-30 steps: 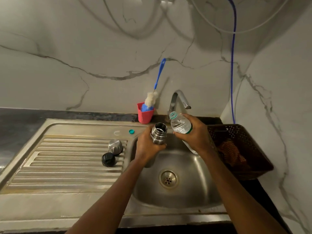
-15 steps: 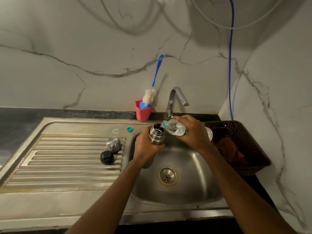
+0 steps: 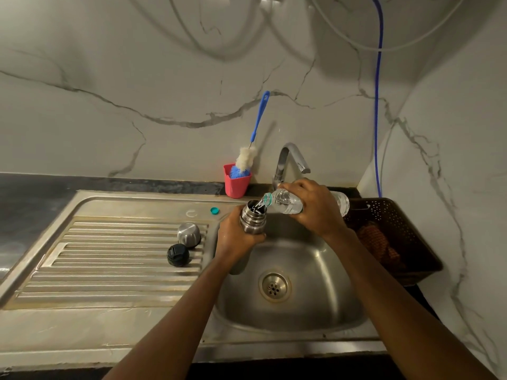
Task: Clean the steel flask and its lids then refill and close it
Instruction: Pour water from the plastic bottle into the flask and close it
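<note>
Steel flask (image 3: 253,221), lidless and upright over the sink (image 3: 315,311), is wrapped in the left hand (image 3: 237,237), while the right hand (image 3: 311,207) is closed around a clear plastic bottle (image 3: 286,202) tipped nearly flat, its neck at the flask's mouth with water running in. Pouring well likely means keeping the neck centred and the tilt gentle. The steel lid (image 3: 188,234) and black lid (image 3: 178,255) wait on the ribbed surface (image 3: 109,259).

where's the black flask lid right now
In the head view, the black lid sits on the ribbed draining board left of the sink basin, just in front of the steel cap.
</note>
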